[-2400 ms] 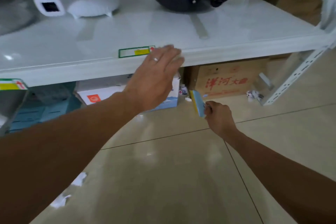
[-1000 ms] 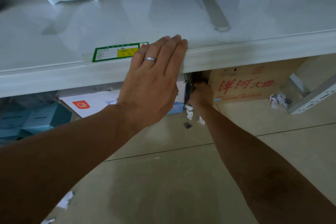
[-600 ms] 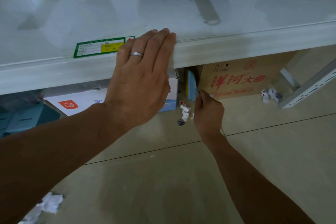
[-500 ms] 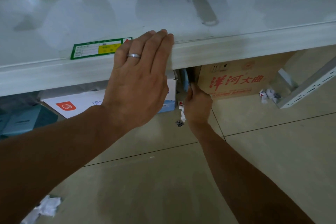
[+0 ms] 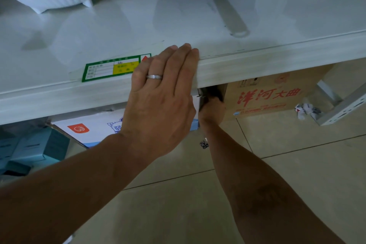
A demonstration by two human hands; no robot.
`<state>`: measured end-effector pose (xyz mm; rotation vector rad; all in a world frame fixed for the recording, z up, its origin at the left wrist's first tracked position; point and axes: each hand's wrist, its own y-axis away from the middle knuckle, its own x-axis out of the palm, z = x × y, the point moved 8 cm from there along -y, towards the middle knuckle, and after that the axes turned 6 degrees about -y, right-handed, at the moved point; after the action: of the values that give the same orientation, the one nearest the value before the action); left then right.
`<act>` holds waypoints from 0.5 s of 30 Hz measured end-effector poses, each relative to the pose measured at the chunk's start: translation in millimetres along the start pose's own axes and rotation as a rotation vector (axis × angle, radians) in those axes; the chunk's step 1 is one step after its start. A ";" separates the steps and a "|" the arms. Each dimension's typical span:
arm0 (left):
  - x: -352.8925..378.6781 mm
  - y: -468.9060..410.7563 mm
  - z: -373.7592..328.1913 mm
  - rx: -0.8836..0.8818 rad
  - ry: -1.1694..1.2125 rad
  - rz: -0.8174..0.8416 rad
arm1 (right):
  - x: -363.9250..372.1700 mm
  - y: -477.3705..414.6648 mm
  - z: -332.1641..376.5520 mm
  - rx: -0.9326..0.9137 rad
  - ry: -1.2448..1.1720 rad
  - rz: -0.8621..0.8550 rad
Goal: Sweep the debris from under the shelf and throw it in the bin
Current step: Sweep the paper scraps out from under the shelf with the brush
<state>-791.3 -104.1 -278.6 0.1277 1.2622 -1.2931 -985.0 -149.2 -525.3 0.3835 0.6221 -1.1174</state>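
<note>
Crumpled paper debris [image 5: 306,109] lies under the shelf [image 5: 257,63] beside a cardboard box [image 5: 277,93], unswept; no bin shows. Right hand [image 5: 213,108] reaches into the gap, grip hidden. Left hand [image 5: 160,103] rests flat, open, on the shelf edge.

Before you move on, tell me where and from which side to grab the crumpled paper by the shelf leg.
Pinch the crumpled paper on its raised top folds, coming from above and the open floor side; the brown carton and the shelf leg crowd its rear and right.
</note>
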 end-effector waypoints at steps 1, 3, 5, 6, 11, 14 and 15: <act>0.1 0.1 0.1 0.000 0.000 -0.001 | -1.2 2.7 -0.7 -0.009 -0.017 0.025; 0.6 0.4 -1.0 0.006 0.000 0.008 | -14.9 13.3 -1.1 -0.079 -0.056 0.047; 0.6 0.9 -0.2 0.004 -0.001 0.012 | -42.7 28.5 -1.3 -0.206 -0.100 -0.005; 0.5 0.9 0.2 0.000 0.000 0.009 | -61.1 37.1 -0.8 -0.269 -0.114 -0.062; 0.5 0.5 -0.9 -0.010 0.005 0.009 | -88.9 40.7 7.0 -0.357 -0.161 -0.210; -0.5 0.8 -0.1 -0.004 0.005 0.022 | -59.5 25.8 18.9 -0.328 -0.104 -0.074; -0.5 0.6 0.0 -0.002 0.002 0.026 | -49.0 20.0 19.8 -0.315 -0.074 -0.031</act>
<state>-790.7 -103.5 -278.6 0.1435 1.2593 -1.2693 -975.8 -117.9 -479.3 0.0619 0.7272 -1.0378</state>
